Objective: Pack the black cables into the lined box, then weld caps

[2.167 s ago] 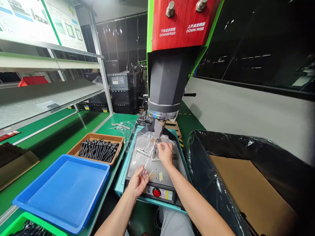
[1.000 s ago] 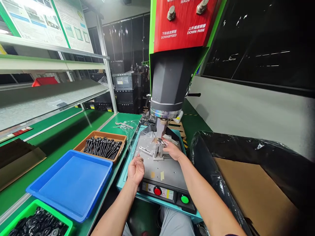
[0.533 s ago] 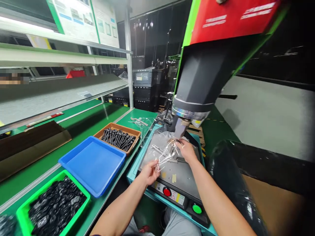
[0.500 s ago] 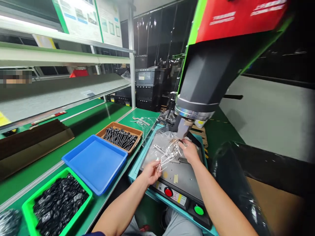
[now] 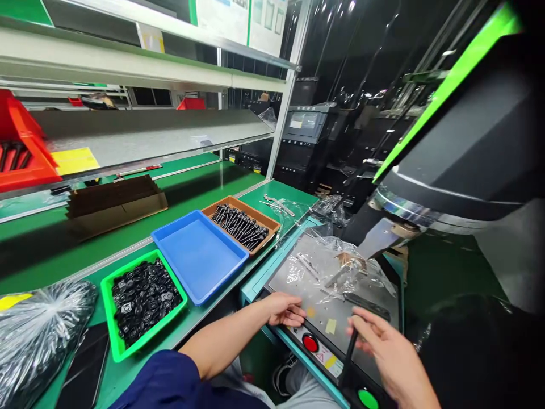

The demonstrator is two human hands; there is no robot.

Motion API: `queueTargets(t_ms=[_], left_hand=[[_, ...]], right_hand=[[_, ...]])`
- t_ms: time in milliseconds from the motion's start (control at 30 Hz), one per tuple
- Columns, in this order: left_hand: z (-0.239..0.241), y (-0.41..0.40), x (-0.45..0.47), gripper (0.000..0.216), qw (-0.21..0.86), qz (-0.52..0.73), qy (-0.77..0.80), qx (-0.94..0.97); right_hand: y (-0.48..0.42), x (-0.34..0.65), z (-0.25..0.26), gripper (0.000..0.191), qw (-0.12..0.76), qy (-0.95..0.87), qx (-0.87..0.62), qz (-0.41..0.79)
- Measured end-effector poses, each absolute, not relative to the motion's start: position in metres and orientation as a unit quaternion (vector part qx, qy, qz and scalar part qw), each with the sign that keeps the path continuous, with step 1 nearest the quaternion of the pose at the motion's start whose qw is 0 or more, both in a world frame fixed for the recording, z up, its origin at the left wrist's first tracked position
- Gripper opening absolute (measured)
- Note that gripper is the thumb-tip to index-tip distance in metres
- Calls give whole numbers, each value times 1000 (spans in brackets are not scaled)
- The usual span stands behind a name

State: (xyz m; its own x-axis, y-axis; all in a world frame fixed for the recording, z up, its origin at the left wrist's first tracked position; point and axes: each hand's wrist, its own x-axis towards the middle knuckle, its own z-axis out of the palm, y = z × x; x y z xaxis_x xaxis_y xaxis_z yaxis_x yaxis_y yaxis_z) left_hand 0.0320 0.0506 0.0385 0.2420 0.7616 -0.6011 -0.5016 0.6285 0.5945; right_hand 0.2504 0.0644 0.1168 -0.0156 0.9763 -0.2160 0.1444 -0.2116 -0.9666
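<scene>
My right hand is closed on a thin black rod, held nearly upright over the machine's front panel between the red button and the green button. My left hand lies on the front edge of the grey work plate, fingers lightly bent, with nothing seen in them. Crumpled clear plastic film covers the plate's back part under the metal horn of the press. Small metal pieces lie under the film.
On the green bench to the left, going from the machine outward, stand a brown tray of black rods, a blue tray, a green bin of black parts and a clear bag. Shelves rise behind. The press head overhangs at right.
The view has swung left. My right hand has left the film under the horn and come back to the front panel with a black rod. My left hand has let the film go.
</scene>
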Motion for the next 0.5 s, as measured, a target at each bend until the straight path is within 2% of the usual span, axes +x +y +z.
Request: queueTargets(t_ms=[100, 300, 400, 500], left_hand=[[45, 17, 20, 24, 706, 413, 516, 254], [95, -45, -7, 15, 654, 411, 449, 450], [113, -49, -32, 11, 576, 427, 499, 487], [126, -39, -76, 10, 442, 491, 587, 468]], right_hand=[[33, 223, 109, 55, 350, -462, -522, 626], [29, 146, 95, 52, 436, -426, -456, 648], [31, 134, 107, 63, 419, -464, -427, 654], [26, 154, 125, 75, 398, -503, -422, 641]])
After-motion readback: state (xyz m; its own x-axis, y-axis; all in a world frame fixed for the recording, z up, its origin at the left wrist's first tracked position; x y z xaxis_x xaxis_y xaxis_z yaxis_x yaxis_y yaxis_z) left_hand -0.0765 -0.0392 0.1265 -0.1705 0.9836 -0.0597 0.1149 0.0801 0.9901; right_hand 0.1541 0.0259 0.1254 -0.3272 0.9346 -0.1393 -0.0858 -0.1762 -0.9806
